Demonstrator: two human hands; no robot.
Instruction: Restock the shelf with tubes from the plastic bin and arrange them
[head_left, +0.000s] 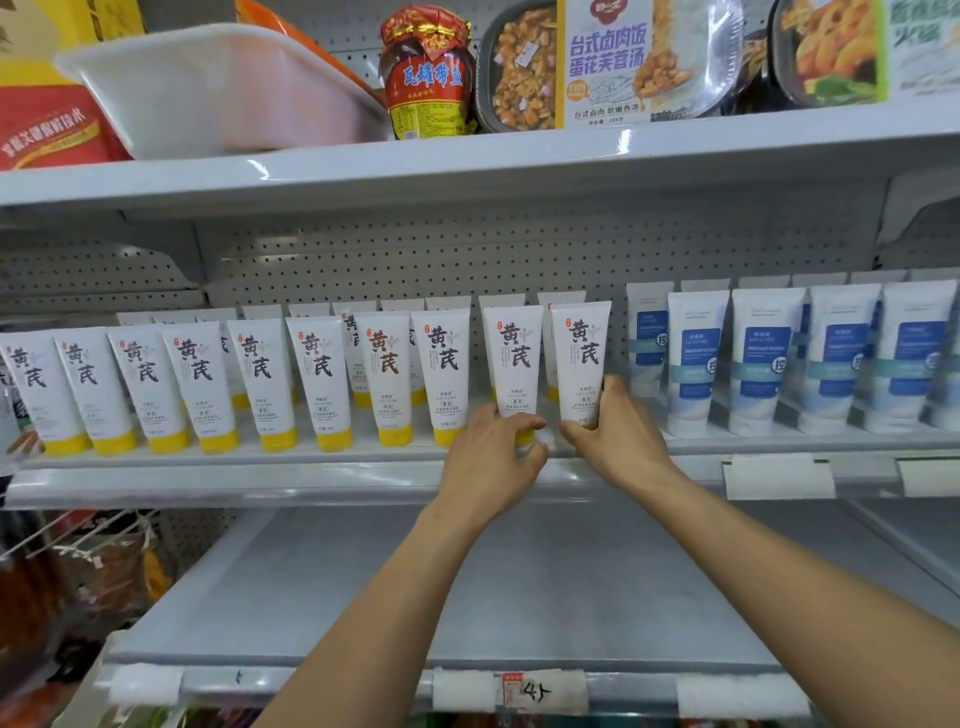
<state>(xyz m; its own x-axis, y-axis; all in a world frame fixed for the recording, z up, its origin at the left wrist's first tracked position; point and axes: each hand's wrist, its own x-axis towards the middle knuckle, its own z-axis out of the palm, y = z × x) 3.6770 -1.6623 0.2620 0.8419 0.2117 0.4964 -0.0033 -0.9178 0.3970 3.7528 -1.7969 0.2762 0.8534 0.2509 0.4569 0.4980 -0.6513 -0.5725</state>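
Left hand (493, 452) gripped cap end of upright white plastic tube with yellow cap (513, 358); fingers curled round its base. Right hand (618, 434) gripped neighbouring white tube (582, 358) at lower end, thumb at its left, fingers up its right side. Both tubes stood at right end of yellow-capped row (270, 384), near front lip of grey metal middle shelf (311, 470). Narrow gap separated them from blue-labelled white tubes (753, 358) on right. White translucent plastic bin (218, 88) sat on upper shelf (467, 161)

Bright even light; edges warped, slightly blurred.
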